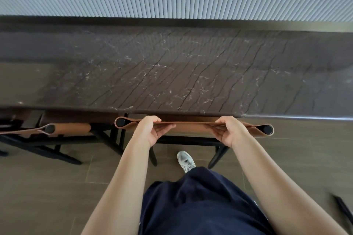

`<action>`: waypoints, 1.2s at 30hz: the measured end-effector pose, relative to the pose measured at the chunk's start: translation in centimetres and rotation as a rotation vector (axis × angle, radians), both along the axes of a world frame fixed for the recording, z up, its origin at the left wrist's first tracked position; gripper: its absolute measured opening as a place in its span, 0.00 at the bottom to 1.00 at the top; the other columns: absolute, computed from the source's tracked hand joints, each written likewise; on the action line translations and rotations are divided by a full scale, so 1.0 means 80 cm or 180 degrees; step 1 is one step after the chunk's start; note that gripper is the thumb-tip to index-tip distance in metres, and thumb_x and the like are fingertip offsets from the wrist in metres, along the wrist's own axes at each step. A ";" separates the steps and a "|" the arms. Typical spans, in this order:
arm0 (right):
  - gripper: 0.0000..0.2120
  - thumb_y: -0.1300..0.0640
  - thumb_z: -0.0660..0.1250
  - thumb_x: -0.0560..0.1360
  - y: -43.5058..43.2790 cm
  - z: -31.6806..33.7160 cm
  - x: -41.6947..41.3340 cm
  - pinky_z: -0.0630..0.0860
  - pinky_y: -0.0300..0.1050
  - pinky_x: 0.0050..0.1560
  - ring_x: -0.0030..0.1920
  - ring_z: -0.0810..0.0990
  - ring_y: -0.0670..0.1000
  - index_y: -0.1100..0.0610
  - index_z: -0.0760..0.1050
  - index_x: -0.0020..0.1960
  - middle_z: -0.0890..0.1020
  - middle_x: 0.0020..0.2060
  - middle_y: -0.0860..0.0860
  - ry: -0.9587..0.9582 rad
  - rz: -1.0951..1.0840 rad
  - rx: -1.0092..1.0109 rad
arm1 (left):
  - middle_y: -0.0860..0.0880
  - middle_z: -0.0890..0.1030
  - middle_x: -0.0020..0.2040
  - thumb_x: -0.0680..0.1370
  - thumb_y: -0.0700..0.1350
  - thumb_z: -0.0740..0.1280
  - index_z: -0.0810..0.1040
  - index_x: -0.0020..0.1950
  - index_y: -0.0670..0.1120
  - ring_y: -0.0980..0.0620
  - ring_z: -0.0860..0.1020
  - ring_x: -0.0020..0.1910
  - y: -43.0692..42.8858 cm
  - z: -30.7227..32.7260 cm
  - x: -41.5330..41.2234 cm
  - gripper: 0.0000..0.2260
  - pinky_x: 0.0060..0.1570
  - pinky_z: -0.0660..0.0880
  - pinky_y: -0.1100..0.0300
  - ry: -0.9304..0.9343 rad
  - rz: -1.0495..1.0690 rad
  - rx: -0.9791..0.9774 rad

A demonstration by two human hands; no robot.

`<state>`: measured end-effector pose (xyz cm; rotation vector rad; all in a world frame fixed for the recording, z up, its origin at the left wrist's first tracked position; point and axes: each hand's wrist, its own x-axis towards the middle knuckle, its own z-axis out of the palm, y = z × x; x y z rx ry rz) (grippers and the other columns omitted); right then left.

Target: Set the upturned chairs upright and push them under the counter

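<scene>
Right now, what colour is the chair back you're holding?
Tan brown leather backrest, wrapped round black posts; the head view shows it best.

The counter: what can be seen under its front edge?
Under the counter edge, both hands, left and right, grip the brown backrest of an upright chair. Its dark legs show below. A second chair stands to the left. The seats are hidden by the counter.

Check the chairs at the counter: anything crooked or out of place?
The neighbouring chair on the left sits angled to the counter, not square. The chair held by the left hand and right hand looks upright and parallel.
</scene>
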<state>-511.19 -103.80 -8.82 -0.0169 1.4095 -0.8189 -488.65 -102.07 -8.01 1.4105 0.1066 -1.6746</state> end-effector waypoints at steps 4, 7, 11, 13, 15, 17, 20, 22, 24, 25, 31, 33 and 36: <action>0.05 0.70 0.55 0.75 0.001 -0.003 0.001 0.78 0.43 0.24 0.30 0.84 0.59 0.65 0.69 0.47 0.83 0.30 0.63 0.0025 -0.0014 0.0065 | 0.30 0.79 0.47 0.79 0.31 0.55 0.69 0.57 0.34 0.33 0.81 0.42 0.003 -0.001 0.001 0.08 0.30 0.81 0.53 0.0018 -0.0053 0.0082; 0.05 0.70 0.55 0.76 0.007 -0.008 0.001 0.79 0.43 0.24 0.30 0.85 0.59 0.65 0.69 0.47 0.83 0.31 0.63 0.0010 0.0020 0.0113 | 0.31 0.79 0.46 0.79 0.31 0.55 0.69 0.56 0.35 0.33 0.81 0.42 0.009 -0.005 0.002 0.08 0.31 0.82 0.53 0.0019 -0.0081 0.0135; 0.06 0.70 0.56 0.76 0.021 -0.017 0.003 0.81 0.45 0.27 0.30 0.84 0.59 0.66 0.69 0.50 0.83 0.30 0.64 -0.0002 0.0088 0.0213 | 0.31 0.79 0.49 0.79 0.32 0.56 0.70 0.57 0.35 0.32 0.81 0.49 0.023 -0.014 0.007 0.08 0.37 0.82 0.51 0.0030 -0.0094 0.0206; 0.07 0.70 0.56 0.76 0.032 -0.022 0.007 0.81 0.45 0.28 0.30 0.84 0.59 0.65 0.69 0.53 0.83 0.31 0.64 -0.0016 0.0099 0.0230 | 0.31 0.79 0.50 0.79 0.32 0.56 0.71 0.56 0.35 0.33 0.81 0.49 0.032 -0.018 0.011 0.08 0.37 0.82 0.52 0.0045 -0.0114 0.0277; 0.10 0.71 0.55 0.76 0.040 -0.027 0.009 0.81 0.45 0.27 0.30 0.84 0.59 0.65 0.69 0.56 0.83 0.30 0.64 -0.0007 0.0071 0.0196 | 0.31 0.79 0.50 0.79 0.32 0.57 0.71 0.57 0.35 0.34 0.82 0.46 0.038 -0.020 0.014 0.08 0.35 0.82 0.53 0.0067 -0.0126 0.0287; 0.11 0.71 0.56 0.76 0.041 -0.029 0.008 0.80 0.45 0.26 0.30 0.84 0.59 0.65 0.68 0.57 0.83 0.31 0.64 0.0002 0.0054 0.0178 | 0.32 0.80 0.51 0.79 0.33 0.57 0.71 0.59 0.35 0.34 0.82 0.46 0.041 -0.021 0.015 0.10 0.38 0.83 0.53 0.0069 -0.0159 0.0267; 0.11 0.70 0.56 0.76 0.042 -0.029 0.007 0.79 0.44 0.24 0.30 0.84 0.60 0.66 0.68 0.58 0.83 0.32 0.64 -0.0017 0.0078 0.0173 | 0.33 0.80 0.52 0.80 0.33 0.58 0.72 0.60 0.35 0.35 0.83 0.45 0.044 -0.021 0.017 0.10 0.40 0.83 0.52 0.0071 -0.0222 0.0241; 0.12 0.70 0.56 0.76 0.046 -0.029 0.007 0.79 0.45 0.25 0.30 0.85 0.59 0.66 0.68 0.59 0.83 0.31 0.64 -0.0007 0.0124 0.0154 | 0.33 0.80 0.51 0.80 0.33 0.57 0.72 0.60 0.35 0.35 0.83 0.43 0.048 -0.021 0.018 0.10 0.38 0.83 0.53 0.0078 -0.0255 0.0204; 0.11 0.70 0.56 0.77 0.050 -0.029 0.005 0.79 0.45 0.25 0.30 0.85 0.59 0.65 0.68 0.58 0.83 0.31 0.64 0.0005 0.0196 0.0133 | 0.32 0.80 0.53 0.80 0.33 0.57 0.71 0.60 0.35 0.34 0.83 0.44 0.052 -0.022 0.018 0.10 0.36 0.83 0.52 0.0064 -0.0262 0.0190; 0.10 0.70 0.56 0.77 0.053 -0.029 0.004 0.80 0.45 0.25 0.30 0.85 0.58 0.65 0.69 0.57 0.83 0.31 0.63 0.0022 0.0245 0.0127 | 0.32 0.79 0.54 0.79 0.33 0.57 0.71 0.60 0.35 0.33 0.82 0.45 0.055 -0.023 0.018 0.10 0.35 0.83 0.52 0.0064 -0.0240 0.0174; 0.09 0.70 0.57 0.77 0.064 -0.032 0.002 0.80 0.45 0.26 0.29 0.85 0.56 0.65 0.69 0.56 0.83 0.31 0.61 0.0084 0.0421 0.0136 | 0.32 0.79 0.54 0.79 0.32 0.58 0.71 0.57 0.37 0.32 0.82 0.45 0.076 -0.029 0.014 0.08 0.38 0.83 0.50 0.0046 -0.0140 0.0018; 0.07 0.69 0.57 0.77 0.067 -0.033 0.001 0.79 0.44 0.26 0.29 0.84 0.55 0.65 0.70 0.55 0.83 0.30 0.61 0.0107 0.0488 0.0116 | 0.33 0.79 0.54 0.80 0.33 0.58 0.72 0.57 0.37 0.33 0.82 0.45 0.078 -0.029 0.012 0.07 0.39 0.83 0.50 -0.0008 -0.0118 0.0006; 0.04 0.68 0.58 0.78 0.070 -0.033 -0.001 0.79 0.43 0.26 0.28 0.84 0.54 0.64 0.71 0.49 0.83 0.29 0.59 0.0120 0.0534 0.0100 | 0.34 0.79 0.56 0.80 0.34 0.59 0.72 0.60 0.37 0.33 0.82 0.46 0.080 -0.028 0.009 0.09 0.38 0.82 0.50 -0.0071 -0.0090 0.0032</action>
